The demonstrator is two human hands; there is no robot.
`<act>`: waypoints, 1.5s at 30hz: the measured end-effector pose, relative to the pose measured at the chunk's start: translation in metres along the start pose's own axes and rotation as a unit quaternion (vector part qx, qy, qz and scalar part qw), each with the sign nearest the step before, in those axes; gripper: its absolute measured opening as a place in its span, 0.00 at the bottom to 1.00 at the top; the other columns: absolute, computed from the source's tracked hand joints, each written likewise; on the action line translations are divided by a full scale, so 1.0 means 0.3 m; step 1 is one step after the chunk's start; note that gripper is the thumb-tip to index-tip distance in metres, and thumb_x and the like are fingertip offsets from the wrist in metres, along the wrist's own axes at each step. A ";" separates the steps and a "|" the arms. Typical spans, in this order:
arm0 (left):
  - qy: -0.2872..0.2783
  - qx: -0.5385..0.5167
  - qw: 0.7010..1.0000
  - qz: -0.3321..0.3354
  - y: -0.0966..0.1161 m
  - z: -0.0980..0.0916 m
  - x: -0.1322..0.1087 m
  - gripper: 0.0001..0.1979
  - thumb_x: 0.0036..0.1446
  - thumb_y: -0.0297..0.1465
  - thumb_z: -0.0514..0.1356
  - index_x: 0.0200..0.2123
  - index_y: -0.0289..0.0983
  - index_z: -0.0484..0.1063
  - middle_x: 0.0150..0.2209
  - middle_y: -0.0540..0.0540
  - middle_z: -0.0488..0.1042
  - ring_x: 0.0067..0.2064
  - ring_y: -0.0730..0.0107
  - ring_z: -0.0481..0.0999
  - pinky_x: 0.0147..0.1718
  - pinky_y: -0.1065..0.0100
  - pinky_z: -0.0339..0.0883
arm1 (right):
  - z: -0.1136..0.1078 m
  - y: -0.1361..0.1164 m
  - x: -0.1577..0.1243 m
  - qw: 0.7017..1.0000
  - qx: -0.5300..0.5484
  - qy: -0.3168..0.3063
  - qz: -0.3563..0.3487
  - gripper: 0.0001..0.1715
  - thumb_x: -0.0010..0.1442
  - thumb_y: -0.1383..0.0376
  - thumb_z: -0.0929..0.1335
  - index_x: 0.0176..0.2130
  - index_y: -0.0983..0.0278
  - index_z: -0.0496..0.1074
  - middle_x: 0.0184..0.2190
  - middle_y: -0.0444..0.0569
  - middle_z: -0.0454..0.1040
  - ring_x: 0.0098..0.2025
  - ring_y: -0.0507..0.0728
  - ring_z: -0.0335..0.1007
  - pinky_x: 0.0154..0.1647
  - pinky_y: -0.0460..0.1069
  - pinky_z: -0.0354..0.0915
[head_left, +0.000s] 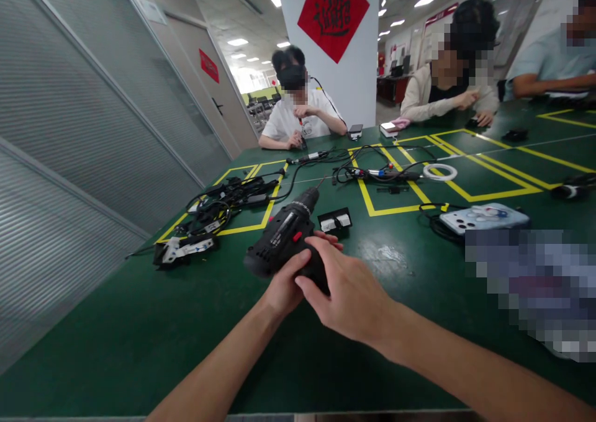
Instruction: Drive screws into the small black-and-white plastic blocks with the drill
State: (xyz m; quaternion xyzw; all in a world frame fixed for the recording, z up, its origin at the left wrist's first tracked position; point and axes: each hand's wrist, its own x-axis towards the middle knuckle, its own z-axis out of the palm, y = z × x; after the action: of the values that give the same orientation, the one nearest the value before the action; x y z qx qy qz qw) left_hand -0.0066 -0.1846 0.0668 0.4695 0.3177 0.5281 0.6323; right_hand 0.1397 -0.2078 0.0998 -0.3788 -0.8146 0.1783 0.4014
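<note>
A black cordless drill (284, 236) with a small red switch is held above the green table, its thin bit pointing away and slightly right. My left hand (291, 282) is closed round the drill from below, its thumb lying along the side of the grip. From the right, my right hand (347, 285) also grips the handle, fingers and thumb bent about it. Much of the handle is hidden by my hands. Just past them lies a small black part with a white strip (335, 222), apart from the drill.
Tangled black cables (233, 198) and a black piece with white tape (184, 250) lie on the left. More cables and a white ring (440, 172) lie beyond. A phone (484, 217) rests at right on the green table (139, 347). Several people sit across.
</note>
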 end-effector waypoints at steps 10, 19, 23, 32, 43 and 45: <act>0.059 0.070 0.989 0.115 0.048 -0.096 0.042 0.14 0.51 0.31 0.54 0.43 0.40 0.64 0.37 0.49 0.65 0.27 0.76 0.69 0.37 0.62 0.69 | 0.040 0.438 0.189 0.962 -0.158 -0.016 -0.221 0.22 0.56 0.71 0.63 0.51 0.69 0.66 0.49 0.60 0.68 0.54 0.64 0.60 0.54 0.62 0.59; 0.061 0.032 0.995 0.077 0.026 -0.086 0.038 0.14 0.50 0.31 0.53 0.43 0.39 0.64 0.37 0.48 0.65 0.26 0.76 0.69 0.34 0.64 0.68 | 0.044 0.536 0.179 0.962 -0.167 -0.073 -0.205 0.34 0.51 0.73 0.67 0.58 0.67 0.60 0.58 0.60 0.62 0.63 0.65 0.51 0.61 0.66 0.53; 0.056 0.026 0.996 0.071 0.008 -0.093 0.042 0.15 0.50 0.30 0.54 0.43 0.39 0.64 0.37 0.48 0.65 0.27 0.76 0.69 0.34 0.64 0.69 | 0.050 0.559 0.187 0.961 -0.171 -0.081 -0.202 0.32 0.53 0.73 0.67 0.57 0.66 0.61 0.58 0.58 0.64 0.63 0.63 0.53 0.61 0.65 0.53; 0.042 0.014 0.998 0.041 -0.013 -0.087 0.040 0.16 0.50 0.29 0.54 0.45 0.39 0.62 0.38 0.48 0.65 0.27 0.75 0.70 0.33 0.64 0.68 | 0.038 0.564 0.176 0.961 -0.195 -0.062 -0.184 0.24 0.55 0.71 0.66 0.53 0.68 0.66 0.55 0.59 0.66 0.57 0.64 0.59 0.56 0.62 0.58; 0.052 -0.002 0.998 0.030 -0.017 -0.088 0.044 0.16 0.50 0.29 0.54 0.45 0.38 0.62 0.38 0.48 0.66 0.26 0.75 0.69 0.33 0.64 0.68 | 0.042 0.561 0.181 0.960 -0.215 -0.048 -0.176 0.21 0.55 0.70 0.66 0.49 0.67 0.67 0.52 0.57 0.67 0.54 0.64 0.60 0.53 0.61 0.58; 0.047 -0.004 0.998 0.029 -0.014 -0.086 0.043 0.16 0.50 0.29 0.54 0.45 0.38 0.62 0.38 0.48 0.66 0.26 0.75 0.70 0.33 0.64 0.67 | 0.046 0.570 0.183 0.959 -0.213 -0.044 -0.179 0.21 0.54 0.69 0.66 0.49 0.66 0.67 0.52 0.57 0.68 0.53 0.65 0.61 0.52 0.61 0.58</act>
State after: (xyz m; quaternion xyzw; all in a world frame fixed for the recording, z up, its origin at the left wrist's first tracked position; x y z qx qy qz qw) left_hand -0.0250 -0.1656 0.0548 0.4504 0.3312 0.5690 0.6030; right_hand 0.1884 -0.0549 0.0182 -0.2950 -0.9052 -0.0579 0.3003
